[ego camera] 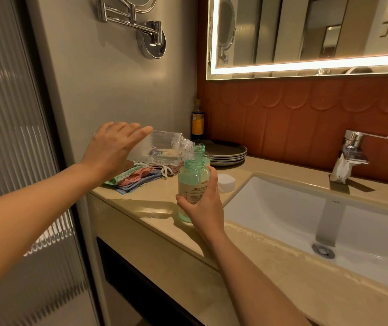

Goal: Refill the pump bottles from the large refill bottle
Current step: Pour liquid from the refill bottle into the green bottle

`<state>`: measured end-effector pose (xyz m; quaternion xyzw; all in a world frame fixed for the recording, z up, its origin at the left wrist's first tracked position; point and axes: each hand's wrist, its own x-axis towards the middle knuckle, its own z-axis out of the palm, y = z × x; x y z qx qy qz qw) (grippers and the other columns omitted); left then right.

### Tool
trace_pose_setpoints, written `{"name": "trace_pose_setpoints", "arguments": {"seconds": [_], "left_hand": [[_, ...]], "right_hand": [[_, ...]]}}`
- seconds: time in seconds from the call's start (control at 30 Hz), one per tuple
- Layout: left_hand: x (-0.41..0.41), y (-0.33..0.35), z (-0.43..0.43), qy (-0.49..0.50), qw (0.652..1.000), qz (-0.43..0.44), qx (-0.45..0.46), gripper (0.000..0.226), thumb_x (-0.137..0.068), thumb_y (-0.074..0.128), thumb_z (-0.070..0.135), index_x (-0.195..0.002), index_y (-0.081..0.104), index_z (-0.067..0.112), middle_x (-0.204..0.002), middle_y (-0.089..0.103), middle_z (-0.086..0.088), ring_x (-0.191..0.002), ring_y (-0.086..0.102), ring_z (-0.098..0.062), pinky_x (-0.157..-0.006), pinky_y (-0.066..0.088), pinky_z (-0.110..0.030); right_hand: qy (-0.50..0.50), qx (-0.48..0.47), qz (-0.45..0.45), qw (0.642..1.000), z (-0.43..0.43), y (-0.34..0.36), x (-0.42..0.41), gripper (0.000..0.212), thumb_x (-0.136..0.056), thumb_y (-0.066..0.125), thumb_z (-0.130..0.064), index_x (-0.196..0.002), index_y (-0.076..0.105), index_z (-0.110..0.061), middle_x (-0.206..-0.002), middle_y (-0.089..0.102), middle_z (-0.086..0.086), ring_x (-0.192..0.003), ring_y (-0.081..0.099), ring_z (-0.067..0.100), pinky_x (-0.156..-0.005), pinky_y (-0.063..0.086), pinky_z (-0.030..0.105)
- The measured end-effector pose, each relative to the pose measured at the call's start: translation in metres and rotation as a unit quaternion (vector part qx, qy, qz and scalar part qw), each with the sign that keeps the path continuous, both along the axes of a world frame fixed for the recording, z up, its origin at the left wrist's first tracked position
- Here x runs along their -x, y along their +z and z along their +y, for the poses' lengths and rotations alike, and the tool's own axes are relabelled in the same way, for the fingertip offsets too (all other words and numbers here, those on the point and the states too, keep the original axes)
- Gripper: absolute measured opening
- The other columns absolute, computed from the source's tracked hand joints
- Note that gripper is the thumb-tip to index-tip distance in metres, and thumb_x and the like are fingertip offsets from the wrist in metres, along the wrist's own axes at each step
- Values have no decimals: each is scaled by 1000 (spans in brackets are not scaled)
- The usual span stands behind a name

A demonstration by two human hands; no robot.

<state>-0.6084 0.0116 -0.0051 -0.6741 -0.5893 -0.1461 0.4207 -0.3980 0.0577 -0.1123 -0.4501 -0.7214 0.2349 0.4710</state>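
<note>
My left hand (111, 149) grips the base of a clear square refill bottle (160, 148), tipped on its side with its neck over the mouth of a green pump bottle (193, 182). That green bottle has no pump on it, carries a pale label and stands on the beige counter (141, 208). My right hand (203, 208) wraps around its lower half. A second open green bottle (199, 149) stands just behind it, mostly hidden. A white cap (226, 182) lies on the counter to the right.
Folded cloths (139, 178) lie under the refill bottle at the counter's left end. Dark plates (225, 152) are stacked at the back, with a dark bottle (197, 121) in the corner. A white sink (329, 220) with a chrome tap (350, 154) fills the right side.
</note>
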Motion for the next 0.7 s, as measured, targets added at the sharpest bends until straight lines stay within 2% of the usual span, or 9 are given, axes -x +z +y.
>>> {"name": "trace_pose_setpoints", "arguments": {"seconds": [0.7], "left_hand": [[0, 2, 0, 1, 1000, 6, 1, 86, -60, 81, -2, -136, 43, 16, -124, 57, -16, -108, 56, -36, -94, 42, -51]], "right_hand": [[-3, -1, -1, 1000, 0, 0, -1, 103, -72, 75, -43, -145, 4, -31, -144, 37, -2, -131, 38, 18, -101, 43, 39]]}}
